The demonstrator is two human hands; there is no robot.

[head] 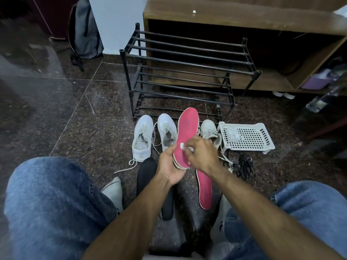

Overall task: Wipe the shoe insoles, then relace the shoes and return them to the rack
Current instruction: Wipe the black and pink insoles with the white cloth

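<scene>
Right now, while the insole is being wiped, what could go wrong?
1. The left hand holds the red insole only at its heel, so pressing the white wipe with the right hand may bend it.
2. Loose laces trail near the feet and could snag.

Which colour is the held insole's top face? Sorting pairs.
Pink-red, with a pale edge: the foam insole in the head view.

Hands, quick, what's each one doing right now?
Left hand: grips the heel end of the pink insole.
Right hand: pinches a white wipe against it.
</scene>
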